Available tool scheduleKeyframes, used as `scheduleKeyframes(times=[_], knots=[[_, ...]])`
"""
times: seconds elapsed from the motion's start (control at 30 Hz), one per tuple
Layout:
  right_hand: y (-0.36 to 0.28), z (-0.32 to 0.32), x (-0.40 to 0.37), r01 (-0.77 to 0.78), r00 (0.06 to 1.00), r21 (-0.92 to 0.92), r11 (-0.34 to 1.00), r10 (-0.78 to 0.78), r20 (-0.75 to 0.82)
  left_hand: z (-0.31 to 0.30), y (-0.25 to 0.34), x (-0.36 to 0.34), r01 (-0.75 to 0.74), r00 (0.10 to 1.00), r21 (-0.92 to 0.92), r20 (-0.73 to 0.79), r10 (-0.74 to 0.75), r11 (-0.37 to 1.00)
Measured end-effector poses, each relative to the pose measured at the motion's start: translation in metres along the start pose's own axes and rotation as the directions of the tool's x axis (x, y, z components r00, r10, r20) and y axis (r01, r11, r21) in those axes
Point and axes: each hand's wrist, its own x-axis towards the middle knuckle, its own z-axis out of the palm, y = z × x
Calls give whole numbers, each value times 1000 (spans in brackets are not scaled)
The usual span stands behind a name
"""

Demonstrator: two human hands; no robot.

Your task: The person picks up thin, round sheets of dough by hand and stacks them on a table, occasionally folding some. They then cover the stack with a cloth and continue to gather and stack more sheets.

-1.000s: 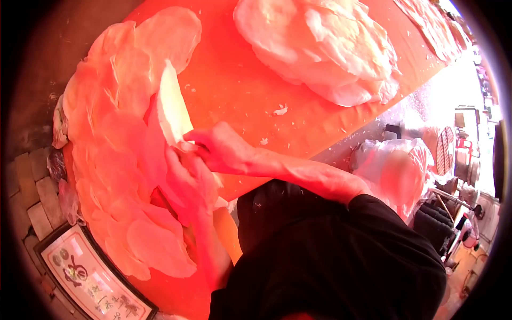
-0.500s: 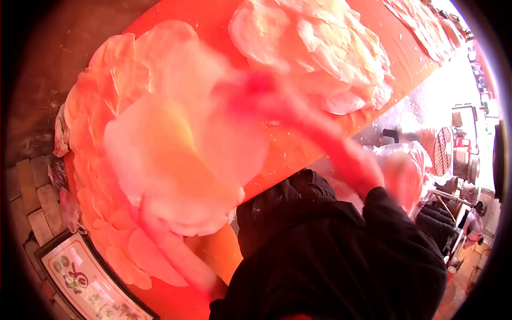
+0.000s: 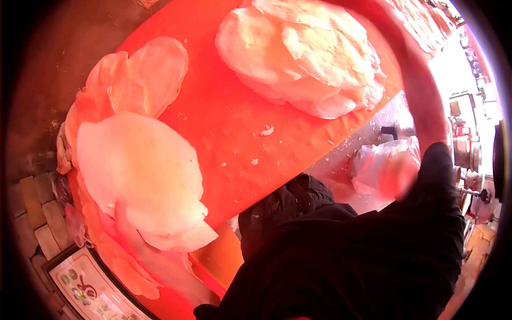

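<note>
Left hand (image 3: 129,241) grips the pale sheet (image 3: 141,173), long axis slanting down-right to a corner; right hand unseen.

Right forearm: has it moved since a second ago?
Yes. Judged against the large stack of pale sheets, the right forearm has swung from the stack's near side round to its right.

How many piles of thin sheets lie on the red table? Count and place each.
3: the left pile, partly covered by the large sheet at the left hand; the top-centre pile; the top-right pile, beyond the right arm. Others may be hidden.
</note>
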Motion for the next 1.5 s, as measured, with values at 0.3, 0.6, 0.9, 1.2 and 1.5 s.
scheduleKeyframes(times=[0.3,0.6,0.9,1.2,1.5], knots=[[-31,182,-177,-80,990,-77,994,88,109,132,79,60,-6,932,-305,344,116,952],[-59,156,-228,-114,984,125,986,95,150,241,-73,166,526,578,-692,718,388,495],[-57,181,-191,-96,979,408,908,11,204,187,-194,-26,401,859,-59,372,-353,914],[-94,255,-33,-133,912,486,864,-84,400,123,-250,-81,368,927,-26,94,-364,930],[-148,351,102,-270,909,459,847,67,411,126,-268,-89,347,936,8,68,-346,938]])
